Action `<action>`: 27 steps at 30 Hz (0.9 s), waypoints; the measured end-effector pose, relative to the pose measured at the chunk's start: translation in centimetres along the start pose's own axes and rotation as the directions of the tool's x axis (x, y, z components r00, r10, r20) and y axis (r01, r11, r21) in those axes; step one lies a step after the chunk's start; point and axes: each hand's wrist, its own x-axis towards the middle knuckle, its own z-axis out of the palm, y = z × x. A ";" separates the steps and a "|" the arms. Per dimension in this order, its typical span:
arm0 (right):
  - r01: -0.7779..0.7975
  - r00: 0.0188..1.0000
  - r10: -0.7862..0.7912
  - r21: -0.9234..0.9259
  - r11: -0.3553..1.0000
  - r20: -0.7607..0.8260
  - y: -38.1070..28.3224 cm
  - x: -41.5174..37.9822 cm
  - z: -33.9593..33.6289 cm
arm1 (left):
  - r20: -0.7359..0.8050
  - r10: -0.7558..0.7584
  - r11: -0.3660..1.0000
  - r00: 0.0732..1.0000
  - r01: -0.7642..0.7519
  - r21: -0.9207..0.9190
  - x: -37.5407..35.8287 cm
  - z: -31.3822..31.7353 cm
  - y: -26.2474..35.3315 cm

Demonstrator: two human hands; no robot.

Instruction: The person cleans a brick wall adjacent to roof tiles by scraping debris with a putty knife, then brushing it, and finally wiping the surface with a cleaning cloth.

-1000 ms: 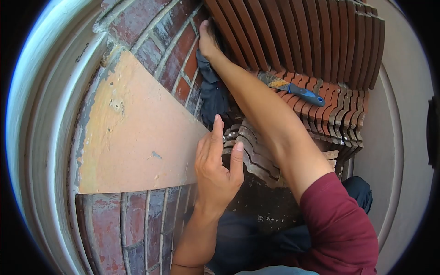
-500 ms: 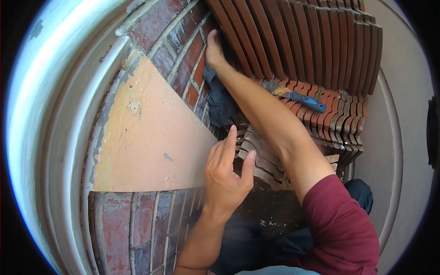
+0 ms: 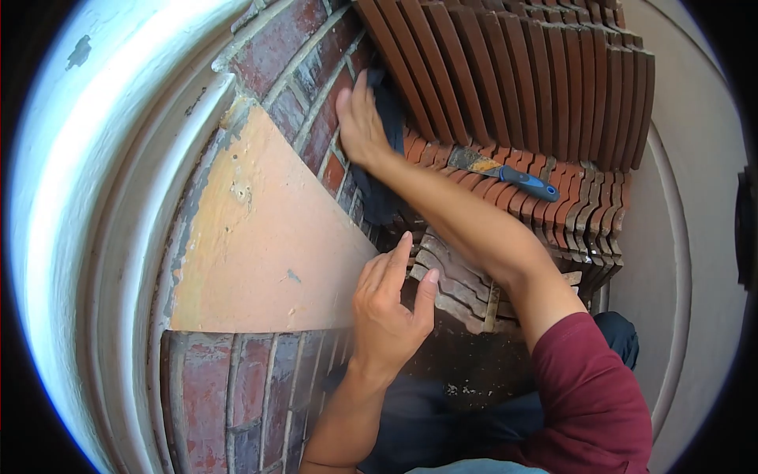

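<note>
My right hand (image 3: 363, 126) reaches up to the brick wall (image 3: 316, 103), its fingers stretched out and laid against or very near the bricks. A dark cloth (image 3: 379, 189) hangs along the wall just beside and below this hand; I cannot see the fingers wrapped round it. Lower down, my left hand (image 3: 387, 308) is raised with thumb and fingers apart, holding nothing. It is beside the tip of a smooth, peach-coloured wedge-shaped panel (image 3: 253, 245) set against the bricks.
Stacked roof tiles (image 3: 521, 79) lean upright at the back right. On a lower row of tiles (image 3: 580, 197) lies a scraper with a blue and grey handle (image 3: 529, 183). More tiles (image 3: 454, 280) are in the middle. A white moulded frame (image 3: 118, 237) curves along the left.
My right hand has shifted down and slightly left on the bricks, and more of the dark cloth shows to its right. My left hand has hardly moved.
</note>
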 end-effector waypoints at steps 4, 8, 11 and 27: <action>-0.056 0.998 0.056 0.061 0.997 -0.006 -0.5 0.5 -0.3 | -0.005 0.035 0.999 0.999 -0.035 -0.009 0.1 0.9 -0.1; -0.038 0.996 0.044 0.078 0.996 -0.072 0.7 4.9 -0.9 | 0.012 0.032 0.999 0.999 -0.032 0.000 -0.1 0.5 0.7; -0.009 1.000 0.009 0.005 1.000 -0.011 0.2 1.5 -0.7 | 0.002 0.020 1.000 1.000 -0.020 -0.018 -0.1 0.4 0.8; -0.102 0.966 0.108 -0.038 0.994 0.235 -0.4 -4.6 -4.9 | -0.137 -0.074 0.983 0.988 0.096 0.160 0.7 1.5 -2.1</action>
